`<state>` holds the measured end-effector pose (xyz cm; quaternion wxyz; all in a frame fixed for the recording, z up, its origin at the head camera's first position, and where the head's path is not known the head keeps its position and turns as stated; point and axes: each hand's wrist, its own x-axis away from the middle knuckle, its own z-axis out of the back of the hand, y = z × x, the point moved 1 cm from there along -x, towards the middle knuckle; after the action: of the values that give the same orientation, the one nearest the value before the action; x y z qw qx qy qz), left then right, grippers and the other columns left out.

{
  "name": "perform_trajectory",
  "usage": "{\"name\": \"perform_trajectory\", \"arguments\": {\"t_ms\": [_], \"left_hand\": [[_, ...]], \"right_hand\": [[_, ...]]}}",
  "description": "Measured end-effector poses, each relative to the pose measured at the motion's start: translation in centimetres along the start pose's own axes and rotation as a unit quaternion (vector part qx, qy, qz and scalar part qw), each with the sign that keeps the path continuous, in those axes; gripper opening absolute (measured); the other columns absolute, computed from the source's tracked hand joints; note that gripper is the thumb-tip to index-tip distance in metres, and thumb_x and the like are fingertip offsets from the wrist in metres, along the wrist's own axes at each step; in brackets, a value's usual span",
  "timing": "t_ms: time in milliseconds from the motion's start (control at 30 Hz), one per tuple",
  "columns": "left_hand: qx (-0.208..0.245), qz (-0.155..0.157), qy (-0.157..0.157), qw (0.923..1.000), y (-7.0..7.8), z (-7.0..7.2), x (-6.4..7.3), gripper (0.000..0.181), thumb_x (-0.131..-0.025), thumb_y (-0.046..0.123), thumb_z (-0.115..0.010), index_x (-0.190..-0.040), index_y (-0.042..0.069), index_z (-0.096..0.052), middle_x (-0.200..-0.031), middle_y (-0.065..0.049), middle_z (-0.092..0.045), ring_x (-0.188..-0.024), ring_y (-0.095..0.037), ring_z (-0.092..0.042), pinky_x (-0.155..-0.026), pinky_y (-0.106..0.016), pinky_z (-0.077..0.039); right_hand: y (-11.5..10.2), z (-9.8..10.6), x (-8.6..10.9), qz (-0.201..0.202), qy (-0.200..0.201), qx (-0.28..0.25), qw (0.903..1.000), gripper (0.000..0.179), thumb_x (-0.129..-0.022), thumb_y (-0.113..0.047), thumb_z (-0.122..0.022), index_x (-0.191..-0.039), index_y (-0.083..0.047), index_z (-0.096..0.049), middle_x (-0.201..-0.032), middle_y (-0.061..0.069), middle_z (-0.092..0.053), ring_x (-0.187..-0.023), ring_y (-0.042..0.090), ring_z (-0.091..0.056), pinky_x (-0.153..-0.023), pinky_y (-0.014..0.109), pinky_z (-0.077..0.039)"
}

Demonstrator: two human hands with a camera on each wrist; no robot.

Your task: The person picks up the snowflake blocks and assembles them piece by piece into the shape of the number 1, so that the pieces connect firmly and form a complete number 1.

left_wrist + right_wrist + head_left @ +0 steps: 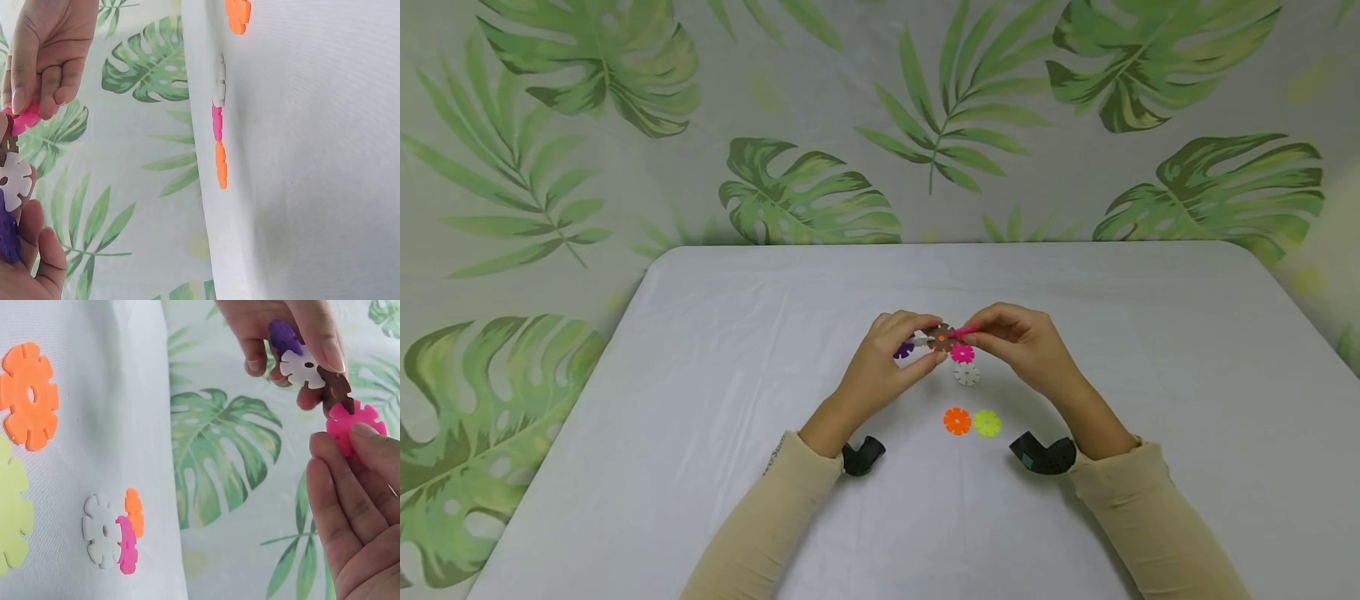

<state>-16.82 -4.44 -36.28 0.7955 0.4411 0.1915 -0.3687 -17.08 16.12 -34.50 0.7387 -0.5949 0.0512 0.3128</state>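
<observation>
Beige fabric sleeve (752, 533) on the left forearm, nearest the head camera; black wrist device (865, 456) at its cuff. Left hand (876, 358): thumb and fingers closed around a brown notched plastic disc (338, 390), pinching it above the white-covered table (1187, 350).

Held chain, left to right: purple notched plastic disc (285, 337), turned at a slant; white notched plastic disc (294, 369), round-holed, joined to purple and brown; brown, shown partly edge-on; bright pink notched plastic disc (340, 424), its edge meeting brown. How deeply those last two are slotted, cannot tell.

On the table, below the hands: orange flower-shaped disc (957, 410), flat; just to its right, yellow-green flower-shaped disc (987, 413). Farther back, a touching row: pale white disc (95, 531), second pink disc (127, 550), second orange disc (134, 509).

Right hand (1030, 346): thumb and index finger pinch the bright pink disc's outer side. Second black wrist device (1045, 457) and second beige sleeve (1157, 517), far right.
</observation>
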Motion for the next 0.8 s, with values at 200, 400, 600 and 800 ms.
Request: {"name": "perform_trajectory", "arguments": {"t_ms": [200, 400, 600, 800], "left_hand": [[0.005, 0.003, -0.004, 1.0000, 0.08, 0.07, 0.00, 0.038, -0.081, 0.019, -0.069, -0.114, 0.006, -0.057, -0.109, -0.004, -0.058, -0.098, -0.018, -0.049, -0.083, -0.026, -0.040], [0.000, 0.002, -0.009, 1.0000, 0.19, 0.09, 0.03, 0.041, -0.079, 0.021, -0.070, -0.115, 0.007, -0.056, -0.112, -0.002, -0.057, -0.101, -0.016, -0.048, -0.085, -0.025, -0.039], [-0.005, -0.010, -0.004, 0.9999, 0.27, 0.06, 0.02, 0.040, -0.078, 0.018, -0.071, -0.114, 0.007, -0.057, -0.108, -0.003, -0.058, -0.098, -0.015, -0.048, -0.085, -0.024, -0.039], [-0.008, -0.024, 0.003, 0.9997, 0.24, 0.01, -0.03, 0.039, -0.077, 0.014, -0.073, -0.111, 0.005, -0.057, -0.102, -0.003, -0.059, -0.093, -0.014, -0.052, -0.082, -0.021, -0.041]], "right_hand": [[0.12, -0.05, -0.05, -0.001, 0.003, 0.003, 1.0000, 0.013, -0.078, 0.009, -0.063, -0.090, 0.005, -0.062, -0.086, 0.014, -0.062, -0.073, 0.024, -0.061, -0.068, 0.026, -0.051], [0.33, -0.18, 0.01, -0.014, -0.006, -0.012, 0.9998, 0.015, -0.078, 0.009, -0.063, -0.092, 0.004, -0.061, -0.086, 0.014, -0.061, -0.074, 0.027, -0.061, -0.069, 0.029, -0.051], [0.40, -0.42, 0.01, -0.021, -0.012, -0.024, 0.9994, 0.015, -0.079, 0.008, -0.063, -0.094, 0.006, -0.060, -0.086, 0.015, -0.062, -0.075, 0.025, -0.064, -0.069, 0.031, -0.052], [0.26, -0.67, 0.03, -0.035, -0.015, -0.040, 0.9985, 0.019, -0.079, 0.008, -0.062, -0.098, 0.008, -0.058, -0.090, 0.015, -0.061, -0.076, 0.022, -0.065, -0.069, 0.031, -0.052]]}}
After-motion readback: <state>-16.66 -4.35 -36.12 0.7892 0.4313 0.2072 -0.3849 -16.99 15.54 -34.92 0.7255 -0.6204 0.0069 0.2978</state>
